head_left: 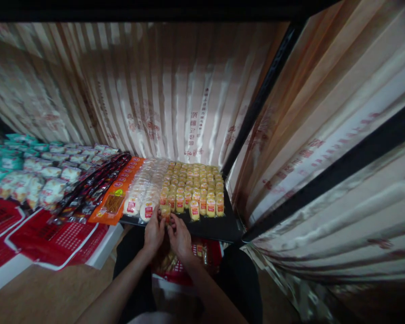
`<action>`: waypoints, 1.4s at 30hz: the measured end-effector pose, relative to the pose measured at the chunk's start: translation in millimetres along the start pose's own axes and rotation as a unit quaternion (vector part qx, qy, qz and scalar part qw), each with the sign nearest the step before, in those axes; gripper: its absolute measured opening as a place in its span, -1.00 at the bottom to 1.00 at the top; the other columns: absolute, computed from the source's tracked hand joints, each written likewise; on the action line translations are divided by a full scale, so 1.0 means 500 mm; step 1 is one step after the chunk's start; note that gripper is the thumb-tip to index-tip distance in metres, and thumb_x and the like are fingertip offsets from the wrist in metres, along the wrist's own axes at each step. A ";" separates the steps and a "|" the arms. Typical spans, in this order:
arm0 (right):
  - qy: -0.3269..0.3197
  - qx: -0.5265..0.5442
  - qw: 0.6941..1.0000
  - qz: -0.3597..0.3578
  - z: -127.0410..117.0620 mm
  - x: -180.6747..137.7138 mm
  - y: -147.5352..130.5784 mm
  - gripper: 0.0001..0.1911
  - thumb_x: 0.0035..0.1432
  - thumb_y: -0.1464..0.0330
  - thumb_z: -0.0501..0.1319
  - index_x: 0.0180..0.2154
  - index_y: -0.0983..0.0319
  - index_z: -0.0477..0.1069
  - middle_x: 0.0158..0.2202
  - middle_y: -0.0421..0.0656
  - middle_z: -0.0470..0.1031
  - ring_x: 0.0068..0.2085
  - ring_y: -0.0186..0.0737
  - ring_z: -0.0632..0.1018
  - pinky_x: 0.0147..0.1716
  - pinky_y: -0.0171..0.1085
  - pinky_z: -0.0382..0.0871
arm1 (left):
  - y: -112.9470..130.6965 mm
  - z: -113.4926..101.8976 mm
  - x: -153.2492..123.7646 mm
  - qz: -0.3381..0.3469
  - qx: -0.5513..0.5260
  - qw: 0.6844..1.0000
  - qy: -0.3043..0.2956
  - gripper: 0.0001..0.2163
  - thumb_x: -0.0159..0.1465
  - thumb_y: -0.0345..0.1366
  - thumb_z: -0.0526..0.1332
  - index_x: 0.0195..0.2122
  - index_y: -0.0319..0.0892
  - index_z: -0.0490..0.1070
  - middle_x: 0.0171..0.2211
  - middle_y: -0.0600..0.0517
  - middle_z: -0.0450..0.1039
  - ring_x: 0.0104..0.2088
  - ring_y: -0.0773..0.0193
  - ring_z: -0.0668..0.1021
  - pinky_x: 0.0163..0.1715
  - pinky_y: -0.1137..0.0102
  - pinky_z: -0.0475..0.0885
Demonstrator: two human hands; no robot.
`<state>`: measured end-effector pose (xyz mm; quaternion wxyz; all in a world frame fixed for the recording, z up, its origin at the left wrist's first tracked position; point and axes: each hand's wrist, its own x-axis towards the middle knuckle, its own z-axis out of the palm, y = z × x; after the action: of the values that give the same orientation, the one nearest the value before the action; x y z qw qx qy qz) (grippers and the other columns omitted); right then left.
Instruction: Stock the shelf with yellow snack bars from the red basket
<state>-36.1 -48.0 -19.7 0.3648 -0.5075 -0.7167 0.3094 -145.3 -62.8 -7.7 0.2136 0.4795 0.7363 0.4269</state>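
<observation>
My left hand (pixel 154 234) and my right hand (pixel 180 237) meet at the front edge of a black shelf (pixel 219 228). Both pinch one small yellow snack packet with a red label (pixel 165 211), held upright at the near end of the rows. On the shelf stand several rows of the same yellow packets (pixel 194 186). To their left lie rows of round white packets with red labels (pixel 145 191). Under my hands sits a red-and-white box (pixel 207 258) that holds more packets.
An orange packet (pixel 116 200) and dark red packets (pixel 94 180) lie left of the white ones. Further left are white-and-teal bags (pixel 30 171) and red-and-white cartons (pixel 54 238). Shiny striped curtains (pixel 175 99) close off the back and right, with black frame bars (pixel 266 85).
</observation>
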 end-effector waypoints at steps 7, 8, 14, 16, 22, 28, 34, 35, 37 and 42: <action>-0.005 0.054 0.999 0.006 0.047 0.027 0.006 -0.52 0.11 0.43 -0.04 0.09 0.27 0.25 -0.11 0.00 0.40 -0.24 -0.25 0.51 -0.15 -0.22 0.41 | -0.029 0.009 0.039 0.047 0.046 0.998 -0.002 -0.53 0.26 -0.37 -0.04 0.22 -0.23 0.02 0.18 -0.13 0.20 0.16 0.20 0.29 0.13 0.28 0.21; -0.003 0.057 0.998 0.006 0.050 0.029 0.009 -0.52 0.11 0.43 -0.04 0.10 0.27 0.24 -0.10 0.00 0.40 -0.24 -0.25 0.51 -0.14 -0.22 0.41 | -0.033 0.014 0.041 0.055 0.053 0.997 0.002 -0.53 0.26 -0.37 -0.05 0.22 -0.24 0.03 0.17 -0.14 0.20 0.16 0.19 0.29 0.14 0.26 0.20; 0.006 0.072 0.997 0.010 0.058 0.035 0.016 -0.50 0.12 0.44 -0.03 0.12 0.24 0.21 -0.08 0.01 0.39 -0.22 -0.25 0.52 -0.13 -0.23 0.42 | -0.035 0.025 0.036 0.075 0.079 0.994 0.012 -0.51 0.26 -0.37 -0.07 0.23 -0.31 0.00 0.18 -0.23 0.16 0.17 0.13 0.27 0.14 0.22 0.20; 0.010 0.072 0.997 0.013 0.061 0.036 0.016 -0.51 0.13 0.43 -0.03 0.12 0.24 0.21 -0.08 0.02 0.39 -0.22 -0.25 0.52 -0.14 -0.24 0.42 | -0.037 0.026 0.032 0.078 0.073 0.994 0.004 -0.51 0.26 -0.38 -0.09 0.23 -0.33 -0.03 0.20 -0.24 0.13 0.20 0.16 0.24 0.16 0.24 0.17; 0.014 0.083 0.996 0.005 0.070 0.037 0.020 -0.52 0.14 0.41 -0.05 0.12 0.27 0.23 -0.09 0.03 0.40 -0.23 -0.24 0.53 -0.16 -0.22 0.43 | -0.057 0.030 0.029 0.101 0.056 0.993 -0.007 -0.52 0.27 -0.41 -0.13 0.24 -0.28 0.00 0.22 -0.17 0.12 0.23 0.23 0.18 0.20 0.25 0.12; 0.021 0.091 0.995 -0.016 0.071 0.036 0.025 -0.50 0.13 0.42 -0.05 0.12 0.25 0.23 -0.08 0.02 0.39 -0.18 -0.23 0.52 -0.14 -0.22 0.43 | -0.079 0.029 0.017 0.172 0.067 0.983 0.004 -0.53 0.24 -0.45 -0.10 0.20 -0.20 0.10 0.28 -0.09 -0.01 0.26 0.23 0.08 0.20 0.27 0.12; 0.029 0.095 0.994 -0.035 0.071 0.033 0.028 -0.53 0.12 0.45 -0.04 0.07 0.23 0.30 -0.06 0.01 0.41 -0.19 -0.24 0.52 -0.13 -0.24 0.42 | -0.094 0.039 0.007 0.186 0.063 0.980 -0.016 -0.56 0.26 -0.42 -0.08 0.18 -0.23 0.16 0.23 -0.14 0.10 0.23 0.21 0.18 0.18 0.25 0.18; 0.031 0.092 0.995 -0.036 0.071 0.033 0.028 -0.53 0.11 0.46 -0.05 0.06 0.23 0.31 -0.07 0.00 0.41 -0.18 -0.25 0.52 -0.12 -0.25 0.42 | -0.095 0.041 0.008 0.189 0.058 0.980 -0.023 -0.56 0.26 -0.41 -0.08 0.18 -0.25 0.16 0.22 -0.15 0.11 0.23 0.21 0.18 0.18 0.24 0.18; 0.032 0.085 0.995 -0.040 0.071 0.034 0.028 -0.54 0.10 0.48 -0.05 0.03 0.24 0.35 -0.08 -0.01 0.43 -0.16 -0.25 0.51 -0.09 -0.25 0.40 | -0.098 0.043 0.011 0.197 0.050 0.979 -0.033 -0.57 0.26 -0.41 -0.08 0.16 -0.26 0.18 0.21 -0.15 0.15 0.22 0.20 0.19 0.18 0.21 0.17; 0.018 0.087 0.994 -0.059 0.071 0.036 0.038 -0.57 0.07 0.51 -0.05 -0.05 0.27 0.38 -0.12 -0.02 0.46 -0.15 -0.24 0.50 -0.07 -0.25 0.39 | -0.105 0.041 0.014 0.208 0.045 0.976 -0.037 -0.56 0.23 -0.46 -0.08 0.15 -0.21 0.21 0.18 -0.11 0.21 0.21 0.22 0.22 0.18 0.19 0.18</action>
<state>-60.3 -27.9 -50.7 0.4383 -0.4362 -0.7088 0.3393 -161.2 -57.1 -62.2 0.1257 0.6466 0.6304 0.4107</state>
